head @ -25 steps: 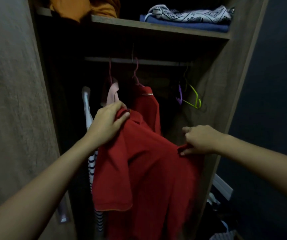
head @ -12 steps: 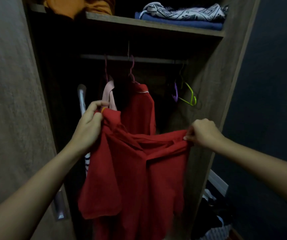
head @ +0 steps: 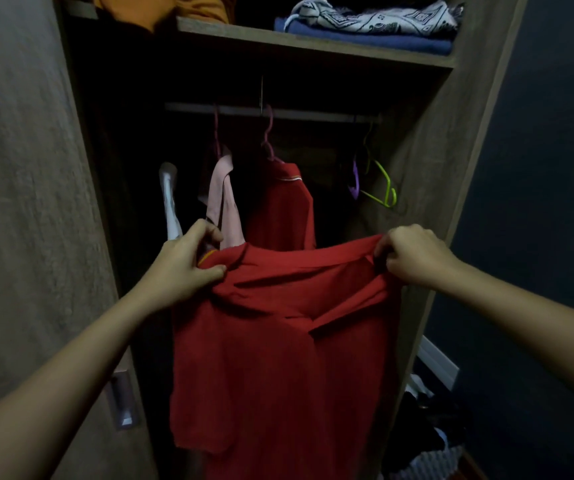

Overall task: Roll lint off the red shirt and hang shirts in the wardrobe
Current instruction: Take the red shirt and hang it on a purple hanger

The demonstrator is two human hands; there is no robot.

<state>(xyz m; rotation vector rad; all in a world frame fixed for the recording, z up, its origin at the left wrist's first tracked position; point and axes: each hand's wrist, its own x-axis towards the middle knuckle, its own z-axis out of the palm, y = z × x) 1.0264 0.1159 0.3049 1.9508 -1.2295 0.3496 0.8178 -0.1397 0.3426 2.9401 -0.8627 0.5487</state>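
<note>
A red shirt [head: 278, 358] was held spread before the open wardrobe [head: 313, 46]. One shoulder was gripped by the curled fingers of the left hand [head: 181, 268], the other was pinched by the right hand [head: 413, 254]. Behind it, a second red shirt [head: 278, 206] was hung on the rail [head: 313, 114].

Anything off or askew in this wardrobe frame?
Nothing damaged. The orange garment slumps over the front edge of the top shelf, and loose clothes lie heaped on the floor right of the wardrobe. The red shirt, gripped by left hand and right hand, is bunched at the collar.
</note>
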